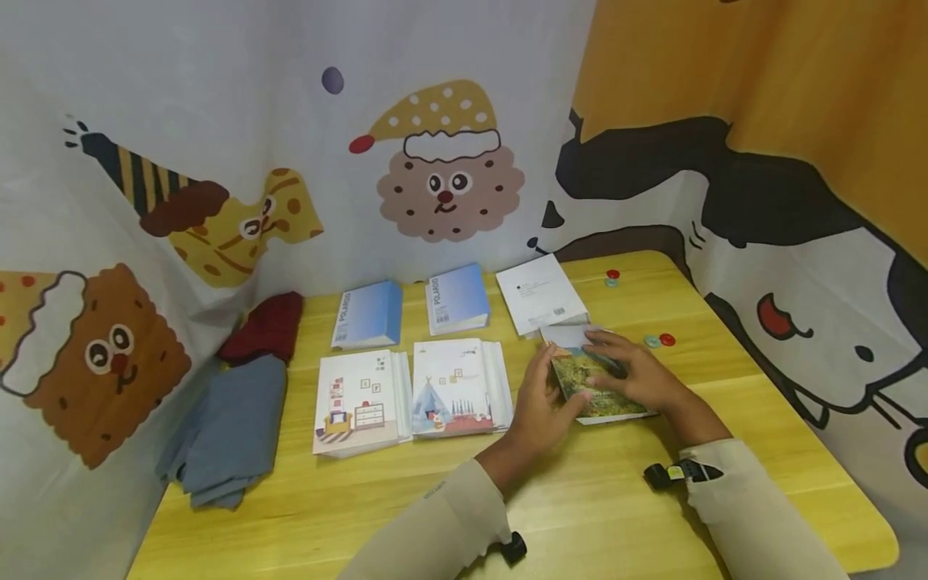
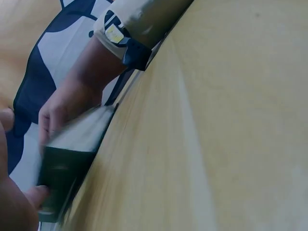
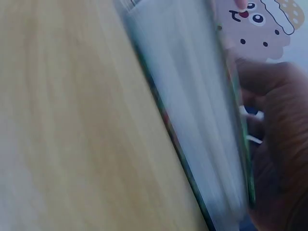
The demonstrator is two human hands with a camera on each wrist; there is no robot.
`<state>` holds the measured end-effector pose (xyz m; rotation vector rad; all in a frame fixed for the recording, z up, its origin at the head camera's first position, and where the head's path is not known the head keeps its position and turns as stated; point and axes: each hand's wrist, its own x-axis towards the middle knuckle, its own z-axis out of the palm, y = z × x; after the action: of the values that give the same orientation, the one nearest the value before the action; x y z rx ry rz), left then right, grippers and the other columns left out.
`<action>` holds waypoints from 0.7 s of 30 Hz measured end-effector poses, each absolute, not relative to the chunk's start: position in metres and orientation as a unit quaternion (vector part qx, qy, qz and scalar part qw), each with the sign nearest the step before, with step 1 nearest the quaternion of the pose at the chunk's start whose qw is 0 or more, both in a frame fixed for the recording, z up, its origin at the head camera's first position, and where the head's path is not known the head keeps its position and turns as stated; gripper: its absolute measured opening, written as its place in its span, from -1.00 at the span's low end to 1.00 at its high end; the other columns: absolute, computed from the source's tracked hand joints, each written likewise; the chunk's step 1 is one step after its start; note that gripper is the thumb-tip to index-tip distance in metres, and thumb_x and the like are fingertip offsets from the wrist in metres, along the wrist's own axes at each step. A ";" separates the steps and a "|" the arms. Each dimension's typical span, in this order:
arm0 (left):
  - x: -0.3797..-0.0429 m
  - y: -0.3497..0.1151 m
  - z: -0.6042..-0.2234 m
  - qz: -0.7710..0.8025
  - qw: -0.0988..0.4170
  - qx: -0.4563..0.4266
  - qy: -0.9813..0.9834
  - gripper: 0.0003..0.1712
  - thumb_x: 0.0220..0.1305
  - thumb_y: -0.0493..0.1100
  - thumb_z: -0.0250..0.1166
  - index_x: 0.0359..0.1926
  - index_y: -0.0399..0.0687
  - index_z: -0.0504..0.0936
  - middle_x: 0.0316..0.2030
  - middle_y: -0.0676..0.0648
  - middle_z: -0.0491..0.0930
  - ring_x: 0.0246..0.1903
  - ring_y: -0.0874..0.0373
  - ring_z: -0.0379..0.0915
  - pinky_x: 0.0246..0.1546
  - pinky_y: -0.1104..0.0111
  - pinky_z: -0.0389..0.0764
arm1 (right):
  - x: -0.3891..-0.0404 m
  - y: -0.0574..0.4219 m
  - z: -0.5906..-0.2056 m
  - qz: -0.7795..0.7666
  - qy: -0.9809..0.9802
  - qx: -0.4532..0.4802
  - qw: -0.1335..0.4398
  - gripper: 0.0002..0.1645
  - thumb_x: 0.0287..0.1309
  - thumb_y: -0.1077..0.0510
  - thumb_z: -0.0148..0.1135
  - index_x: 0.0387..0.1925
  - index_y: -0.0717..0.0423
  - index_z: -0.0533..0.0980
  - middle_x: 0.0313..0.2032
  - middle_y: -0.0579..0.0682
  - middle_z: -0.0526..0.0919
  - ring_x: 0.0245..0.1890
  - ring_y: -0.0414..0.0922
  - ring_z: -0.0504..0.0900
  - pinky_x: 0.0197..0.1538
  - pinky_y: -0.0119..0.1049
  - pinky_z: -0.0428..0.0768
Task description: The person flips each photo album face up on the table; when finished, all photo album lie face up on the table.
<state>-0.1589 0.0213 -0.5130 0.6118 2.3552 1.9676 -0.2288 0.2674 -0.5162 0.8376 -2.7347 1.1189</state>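
A photo album (image 1: 570, 377) with a landscape picture on its cover is between my two hands, close over the right part of the table. My left hand (image 1: 535, 396) grips its left edge, thumb lying on the cover. At the upper right side my right hand (image 1: 638, 377) holds it, fingers spread across the picture. In the right wrist view the clear page edges of the album (image 3: 192, 110) show between its covers. The left wrist view has the album tilted, with the left thumb (image 2: 36, 196) on its dark green face.
Two blue albums (image 1: 368, 314) and a white album (image 1: 542, 294) lie along the back. Two illustrated albums (image 1: 358, 403) are in front of them. Grey cloth (image 1: 235, 427) and dark red cloth (image 1: 264, 330) lie at the left. Small red and green discs (image 1: 667, 340) lie at the right.
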 end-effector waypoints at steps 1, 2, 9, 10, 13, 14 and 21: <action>-0.160 0.021 -0.514 0.629 0.011 0.195 0.753 0.01 0.58 -0.02 0.35 0.76 -0.15 -0.04 0.76 -0.28 -0.12 0.71 -0.30 0.01 0.48 -0.10 0.54 | -0.229 0.267 -0.517 0.353 -0.897 0.266 0.028 -0.21 0.24 0.07 0.63 0.43 0.22 0.58 0.59 0.28 0.41 0.60 0.48 0.28 0.48 0.57 0.33; -0.160 0.021 -0.514 0.621 0.014 0.196 0.759 -0.01 0.57 -0.03 0.36 0.75 -0.17 0.02 0.76 -0.31 -0.14 0.70 -0.31 0.01 0.48 -0.08 0.55 | -0.228 0.266 -0.517 0.343 -0.902 0.260 0.025 -0.20 0.23 0.05 0.64 0.43 0.23 0.58 0.59 0.29 0.40 0.61 0.49 0.27 0.47 0.58 0.33; -0.162 0.014 -0.516 0.378 0.018 0.209 0.902 -0.09 0.64 0.25 0.21 0.74 -0.08 0.17 0.79 -0.20 -0.11 0.77 -0.26 -0.16 0.64 -0.15 0.33 | -0.223 0.252 -0.511 0.313 -0.920 0.236 -0.017 -0.07 0.31 -0.17 0.57 0.52 0.23 0.49 0.67 0.33 0.23 0.67 0.48 0.15 0.54 0.55 0.28; -0.162 0.012 -0.516 0.338 0.023 0.208 0.918 -0.08 0.64 0.32 0.16 0.75 -0.03 0.16 0.79 -0.17 -0.13 0.78 -0.27 -0.25 0.67 -0.17 0.26 | -0.222 0.251 -0.510 0.308 -0.921 0.236 -0.022 -0.06 0.32 -0.19 0.56 0.52 0.23 0.49 0.68 0.34 0.22 0.67 0.48 0.14 0.54 0.55 0.27; -0.162 0.009 -0.516 0.246 0.034 0.206 0.947 -0.06 0.63 0.46 0.01 0.77 0.11 0.13 0.80 -0.12 -0.17 0.77 -0.32 -0.47 0.74 -0.23 0.00 | -0.219 0.251 -0.510 0.294 -0.927 0.231 -0.029 -0.07 0.34 -0.18 0.54 0.54 0.21 0.47 0.69 0.34 0.19 0.67 0.49 0.12 0.53 0.57 0.27; -0.162 0.008 -0.516 0.226 0.037 0.206 0.951 -0.06 0.63 0.49 -0.03 0.77 0.15 0.11 0.80 -0.11 -0.17 0.77 -0.33 -0.52 0.75 -0.24 -0.08 | -0.219 0.252 -0.510 0.289 -0.929 0.229 -0.029 -0.07 0.34 -0.17 0.54 0.54 0.21 0.47 0.69 0.34 0.18 0.67 0.49 0.11 0.53 0.57 0.27; -0.164 0.006 -0.511 0.167 0.054 0.213 0.961 -0.04 0.62 0.55 -0.20 0.80 0.26 -0.02 0.81 -0.06 -0.25 0.75 -0.29 -0.70 0.74 -0.30 -0.29 | -0.218 0.259 -0.513 0.279 -0.932 0.227 -0.040 -0.05 0.40 -0.20 0.47 0.62 0.13 0.38 0.73 0.30 0.09 0.70 0.49 0.04 0.53 0.59 0.24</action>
<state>-0.1640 0.0057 -0.5115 0.6485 2.9197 0.5086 -0.2185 0.2595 -0.5134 0.7323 -3.0061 0.9013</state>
